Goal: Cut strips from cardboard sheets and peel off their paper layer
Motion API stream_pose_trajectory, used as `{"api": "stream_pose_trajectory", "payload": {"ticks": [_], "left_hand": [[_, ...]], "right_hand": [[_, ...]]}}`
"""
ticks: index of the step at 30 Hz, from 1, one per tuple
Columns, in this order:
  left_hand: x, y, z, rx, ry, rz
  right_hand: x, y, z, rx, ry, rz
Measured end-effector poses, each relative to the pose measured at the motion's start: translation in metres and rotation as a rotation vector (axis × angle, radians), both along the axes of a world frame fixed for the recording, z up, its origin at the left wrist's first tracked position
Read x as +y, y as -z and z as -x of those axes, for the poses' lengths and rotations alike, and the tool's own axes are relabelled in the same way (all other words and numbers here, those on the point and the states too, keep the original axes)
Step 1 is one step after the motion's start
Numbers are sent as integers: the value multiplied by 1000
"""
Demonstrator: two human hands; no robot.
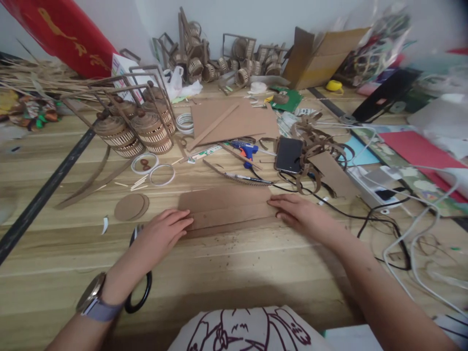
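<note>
A flat piece of brown cardboard lies across the table in front of me, with a crease or layered edge running along its length. My left hand grips its left end, fingers together on top. At the right end, my right hand holds the edge between fingertips and thumb. Scissors with black handles lie partly hidden under my left wrist. Just beyond the cardboard are a pen and a thin corrugated strip. Two cardboard discs are left of it.
Farther back stand small lidded slatted buckets, tape rolls, a blue glue gun, a phone and tangled cardboard strips. Black and white cables run along the right. An open box stands at the back.
</note>
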State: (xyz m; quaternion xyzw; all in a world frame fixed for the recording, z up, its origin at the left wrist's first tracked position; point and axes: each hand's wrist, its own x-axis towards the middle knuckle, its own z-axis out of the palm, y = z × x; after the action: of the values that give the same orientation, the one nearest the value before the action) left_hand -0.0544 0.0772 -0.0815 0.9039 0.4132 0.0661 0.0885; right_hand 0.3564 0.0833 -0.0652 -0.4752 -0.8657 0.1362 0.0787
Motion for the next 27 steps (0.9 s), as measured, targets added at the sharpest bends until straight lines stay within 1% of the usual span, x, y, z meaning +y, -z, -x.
{"api": "stream_pose_trajectory", "payload": {"ticks": [6,11,20,27], "left_hand": [[0,2,2,-7,50,-34],[-2,4,3,-12,65,-49],[-5,-1,0,-10,51,-17],[-8,1,-1,-30,40,-41]], "right_hand": [[-1,5,-4,8,-7,-27],[0,6,-5,-1,-35,-71],[1,8,-7,-36,-60,-124],[0,8,-7,-65,-82,-161]]}}
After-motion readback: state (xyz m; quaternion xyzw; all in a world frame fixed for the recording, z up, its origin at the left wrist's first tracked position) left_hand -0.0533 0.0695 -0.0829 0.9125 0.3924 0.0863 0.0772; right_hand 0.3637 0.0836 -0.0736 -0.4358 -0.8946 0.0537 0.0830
